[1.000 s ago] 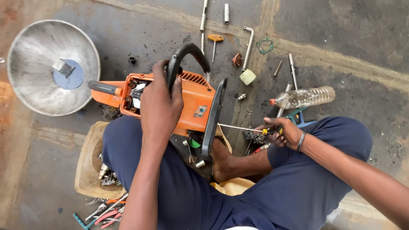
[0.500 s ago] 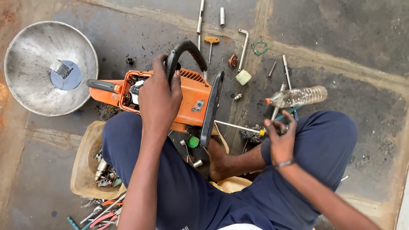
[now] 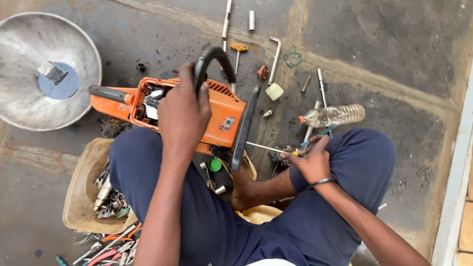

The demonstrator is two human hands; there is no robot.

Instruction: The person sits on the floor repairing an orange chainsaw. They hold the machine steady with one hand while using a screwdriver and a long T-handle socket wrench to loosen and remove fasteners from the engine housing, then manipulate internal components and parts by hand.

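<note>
Seated person seen from above — dark navy trousers [image 3: 221,216] covering both legs, fabric creased at the knees. Both arms bare to the frame edge, no sleeves visible. Left hand [image 3: 183,116] bare, no rings. Right hand [image 3: 309,161] bare — thin dark bangle [image 3: 321,182] on the wrist. One foot [image 3: 242,189] bare.

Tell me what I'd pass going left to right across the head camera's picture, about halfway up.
Round metal bowl → orange chainsaw body with the left hand resting on it → right hand holding a thin tool → clear plastic bottle lying on the floor.
</note>
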